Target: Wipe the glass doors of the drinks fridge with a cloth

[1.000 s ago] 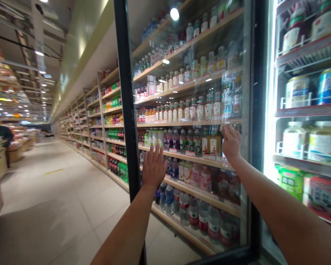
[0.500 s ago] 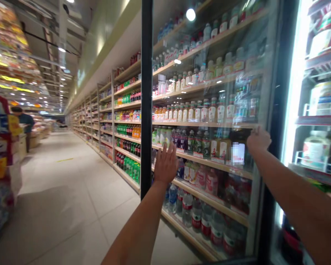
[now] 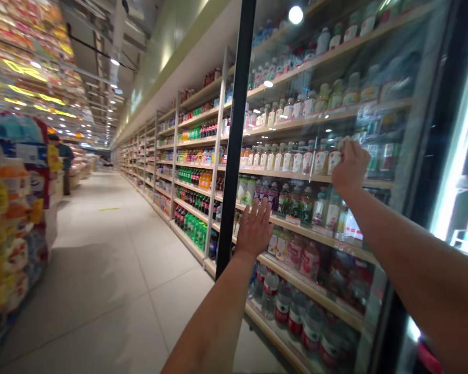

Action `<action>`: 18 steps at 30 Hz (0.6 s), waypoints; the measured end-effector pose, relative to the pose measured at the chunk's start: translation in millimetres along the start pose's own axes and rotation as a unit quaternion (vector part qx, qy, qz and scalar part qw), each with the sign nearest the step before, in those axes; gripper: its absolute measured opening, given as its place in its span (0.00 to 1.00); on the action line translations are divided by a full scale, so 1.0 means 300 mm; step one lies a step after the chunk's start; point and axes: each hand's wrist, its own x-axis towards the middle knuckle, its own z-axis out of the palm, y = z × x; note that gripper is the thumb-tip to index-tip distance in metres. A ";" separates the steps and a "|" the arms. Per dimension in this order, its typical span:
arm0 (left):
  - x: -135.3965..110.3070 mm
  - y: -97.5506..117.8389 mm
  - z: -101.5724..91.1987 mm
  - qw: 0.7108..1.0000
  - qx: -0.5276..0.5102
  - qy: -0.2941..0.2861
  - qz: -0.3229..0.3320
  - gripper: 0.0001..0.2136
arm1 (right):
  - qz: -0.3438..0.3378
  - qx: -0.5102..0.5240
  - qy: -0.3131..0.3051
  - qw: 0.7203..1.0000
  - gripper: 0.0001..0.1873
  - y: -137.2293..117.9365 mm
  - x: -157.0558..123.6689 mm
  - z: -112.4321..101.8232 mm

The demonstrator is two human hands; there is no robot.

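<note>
A dark-framed glass door [image 3: 234, 171] stands swung out before me, with bottles showing through its pane. My left hand [image 3: 255, 226] lies flat on the glass near the frame, fingers stretched and holding nothing. Higher up and to the right, my right hand [image 3: 351, 166] is closed with its fingertips against the pane. A small pale, cloth-like piece [image 3: 345, 141] peeks out at those fingertips; most of it is hidden. Between and below the hands, a bright white patch [image 3: 353, 224] shows on the glass.
Behind the pane, wooden shelves [image 3: 320, 236] carry rows of bottles [image 3: 296, 317]. More drink shelves [image 3: 195, 192] run along the aisle. A lit cooler edge [image 3: 458, 150] is at right. Stacked packages [image 3: 19, 208] and a person [image 3: 65, 161] are on the left of the tiled floor [image 3: 113, 249].
My right hand has moved up and away from the door's right edge, across the glass. My left hand stays flat on the pane. The view has turned left.
</note>
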 end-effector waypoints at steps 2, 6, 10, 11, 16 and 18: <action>0.000 0.000 0.000 1.000 -0.001 -0.005 0.001 0.30 | -0.058 0.027 -0.037 0.997 0.31 -0.058 0.000 0.010; 0.001 0.000 -0.005 1.000 -0.005 -0.013 0.003 0.30 | 0.022 0.053 0.001 0.998 0.32 -0.154 -0.006 0.024; 0.000 -0.001 -0.007 1.000 -0.007 -0.006 0.005 0.30 | -0.034 0.058 -0.016 0.998 0.31 -0.231 -0.019 0.034; -0.002 -0.001 -0.006 1.000 -0.007 -0.003 0.006 0.30 | -0.078 0.064 -0.034 0.994 0.31 -0.248 -0.022 0.037; -0.006 -0.001 -0.004 1.000 -0.011 0.001 0.005 0.31 | -0.014 0.072 0.020 0.997 0.31 -0.350 -0.043 0.068; -0.005 -0.001 -0.005 1.000 -0.016 -0.001 0.006 0.30 | 0.017 0.079 0.039 0.996 0.32 -0.419 -0.076 0.084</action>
